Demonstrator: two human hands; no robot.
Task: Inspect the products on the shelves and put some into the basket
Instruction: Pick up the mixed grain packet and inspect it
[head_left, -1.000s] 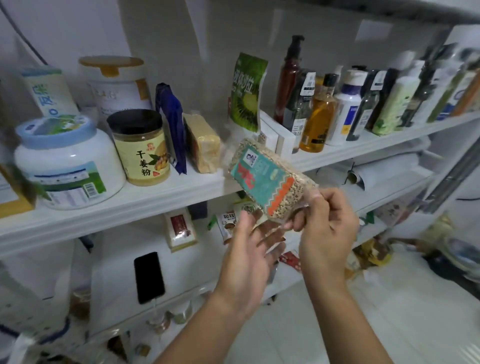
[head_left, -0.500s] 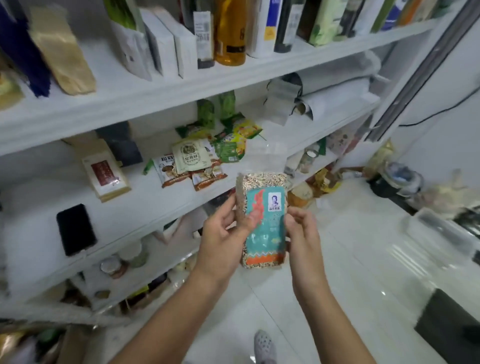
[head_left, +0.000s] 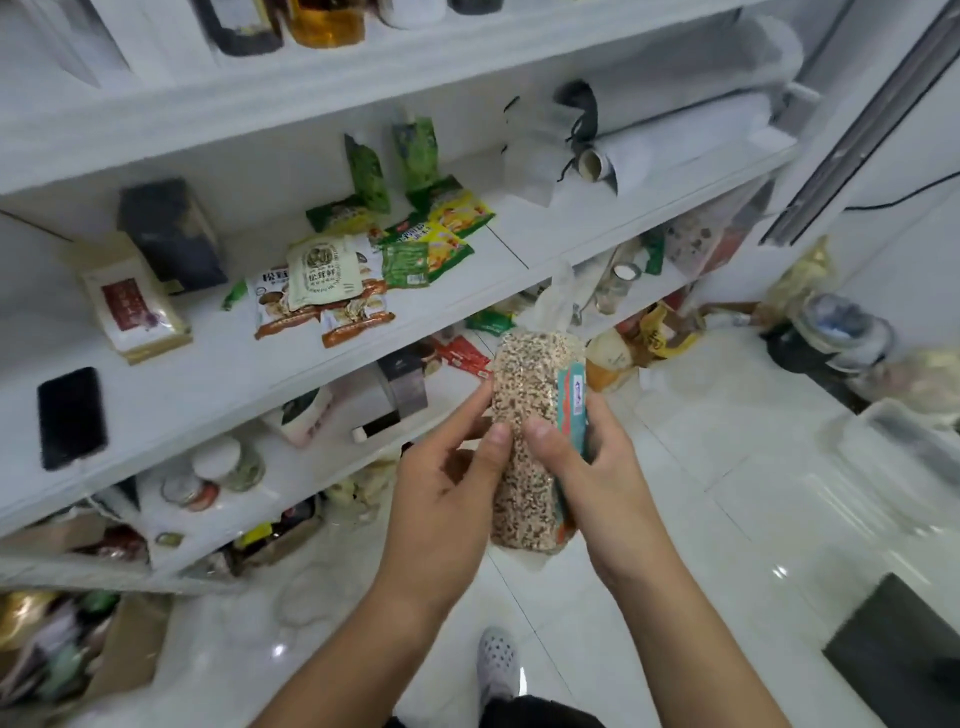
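While 0.5 s ago the teal label faced the camera, now the grain pack (head_left: 524, 441) is turned edge-on, label at the right; left hand (head_left: 447, 488) and right hand (head_left: 592, 478) both pinch it w/ thumbs in front, above the glossy tiled floor (head_left: 701, 519); clear, brick-shaped, grainy.

grain pack (head_left: 524, 441): now turned edge-on, teal label swung to the right side, bare grains facing up
left hand (head_left: 447, 483): thumb shifts onto the grain face
view: tilts lower, top-shelf bottles nearly out of frame
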